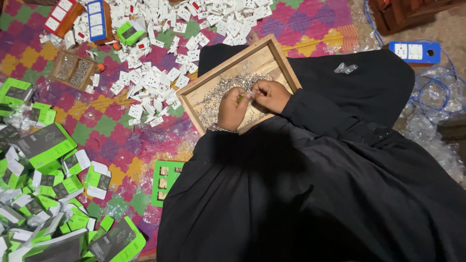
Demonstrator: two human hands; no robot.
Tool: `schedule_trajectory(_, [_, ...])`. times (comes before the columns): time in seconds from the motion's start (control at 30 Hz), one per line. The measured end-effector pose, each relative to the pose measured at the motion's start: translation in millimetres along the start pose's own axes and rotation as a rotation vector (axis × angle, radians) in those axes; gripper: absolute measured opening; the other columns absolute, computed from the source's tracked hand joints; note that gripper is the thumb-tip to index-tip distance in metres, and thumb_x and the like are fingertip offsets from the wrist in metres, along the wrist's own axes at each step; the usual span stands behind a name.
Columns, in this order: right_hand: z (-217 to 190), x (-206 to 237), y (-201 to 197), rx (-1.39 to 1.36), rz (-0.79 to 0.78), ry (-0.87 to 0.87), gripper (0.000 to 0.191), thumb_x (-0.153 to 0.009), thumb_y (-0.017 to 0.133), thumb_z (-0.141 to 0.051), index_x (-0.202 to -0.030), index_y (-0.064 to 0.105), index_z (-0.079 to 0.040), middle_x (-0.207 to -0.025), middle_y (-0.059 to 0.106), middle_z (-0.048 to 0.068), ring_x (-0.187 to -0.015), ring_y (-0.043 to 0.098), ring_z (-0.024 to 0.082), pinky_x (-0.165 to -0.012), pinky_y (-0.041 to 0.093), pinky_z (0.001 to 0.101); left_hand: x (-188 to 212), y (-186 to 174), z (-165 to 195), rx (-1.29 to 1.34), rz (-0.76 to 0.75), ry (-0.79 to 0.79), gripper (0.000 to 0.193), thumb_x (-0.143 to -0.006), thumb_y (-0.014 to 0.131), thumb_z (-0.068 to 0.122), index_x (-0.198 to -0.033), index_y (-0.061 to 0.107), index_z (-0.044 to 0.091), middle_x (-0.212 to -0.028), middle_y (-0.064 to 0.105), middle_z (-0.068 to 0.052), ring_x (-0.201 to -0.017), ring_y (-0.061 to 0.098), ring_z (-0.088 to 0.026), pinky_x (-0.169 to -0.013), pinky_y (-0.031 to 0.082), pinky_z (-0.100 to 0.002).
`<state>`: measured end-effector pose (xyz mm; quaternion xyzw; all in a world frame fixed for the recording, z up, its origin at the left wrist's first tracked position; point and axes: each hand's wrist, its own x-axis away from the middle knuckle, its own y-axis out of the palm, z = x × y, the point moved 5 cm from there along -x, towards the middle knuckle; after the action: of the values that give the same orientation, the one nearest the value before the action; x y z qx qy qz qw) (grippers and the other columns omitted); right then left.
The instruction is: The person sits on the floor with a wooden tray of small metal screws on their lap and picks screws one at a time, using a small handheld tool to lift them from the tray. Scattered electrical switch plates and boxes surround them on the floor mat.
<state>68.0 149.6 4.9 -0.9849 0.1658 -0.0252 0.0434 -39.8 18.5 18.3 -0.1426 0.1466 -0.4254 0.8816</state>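
While a broad woven mat (121,131) of pink, purple, yellow and green squares carries nearly everything, the work looks mid-way, judging by the heaps around it. Green-and-grey cartons (46,145) crowd the mat's near left corner, some folded, some flat. A wide scatter of white switch parts (155,80) covers its far edge and middle, apparently not yet worked through. On the dark-robed lap sits a shallow wooden tray (279,56), its floor strewn with small silvery metal pieces (218,94); many remain there. Over the tray, the left hand (232,110) is curled around a small brass-coloured piece (241,98), and the right hand (272,95) pinches at its tip with thumb and fingers closed. A smaller wooden box (73,70) of metal bits lies toward the mat's far left. Beyond the mat's right edge, bare floor holds a blue socket board (415,52) and clear plastic wrappers (437,131). Lighting is dim.
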Motion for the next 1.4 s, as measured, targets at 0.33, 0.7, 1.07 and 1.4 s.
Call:
schedule_trajectory(0.33, [4.0, -0.1, -3.4, 0.043, 0.024, 0.038, 0.004, -0.099, 0.065, -0.007, -0.099, 0.068, -0.004, -0.078, 0.063, -0.001, -0.067, 0.054, 0.005, -0.058, 0.045, 0.0222, 3.8, -9.7, 22.6, -0.116, 0.048, 0.129, 0.012, -0.091, 0.066, 0.012, -0.099, 0.065, 0.003, -0.093, 0.069, -0.015, -0.085, 0.068, -0.03, -0.076, 0.054, -0.04])
schedule_trajectory(0.7, [10.9, -3.8, -1.5, -0.133, -0.036, 0.006, 0.002, -0.101, 0.067, -0.005, -0.103, 0.067, -0.003, -0.085, 0.065, -0.001, -0.073, 0.057, 0.002, -0.063, 0.046, 0.0199, 5.7, -12.2, 35.4, -0.122, 0.072, 0.239, 0.009, -0.089, 0.066, 0.009, -0.097, 0.066, 0.003, -0.094, 0.07, -0.014, -0.086, 0.068, -0.031, -0.076, 0.054, -0.041])
schedule_trajectory(1.07, [-8.0, 2.6, -1.5, 0.368, -0.037, -0.08, 0.005, -0.088, 0.064, 0.002, -0.086, 0.063, -0.003, -0.074, 0.061, 0.002, -0.066, 0.057, 0.009, -0.06, 0.047, 0.0233, 11.0, -2.8, 52.3, -0.326, -0.075, 0.335, 0.011, -0.087, 0.063, 0.011, -0.096, 0.063, 0.003, -0.091, 0.066, -0.017, -0.087, 0.065, -0.039, -0.077, 0.051, -0.049])
schedule_trajectory(1.4, [14.5, -6.4, 1.9, -0.181, -0.088, 0.057, 0.006, -0.099, 0.063, -0.005, -0.1, 0.068, -0.004, -0.086, 0.07, -0.001, -0.074, 0.063, 0.002, -0.064, 0.051, 0.0203, 8.1, -9.6, 38.9, -0.242, -0.029, 0.236, 0.011, -0.091, 0.06, 0.009, -0.099, 0.062, 0.003, -0.089, 0.067, -0.016, -0.084, 0.065, -0.035, -0.074, 0.051, -0.046])
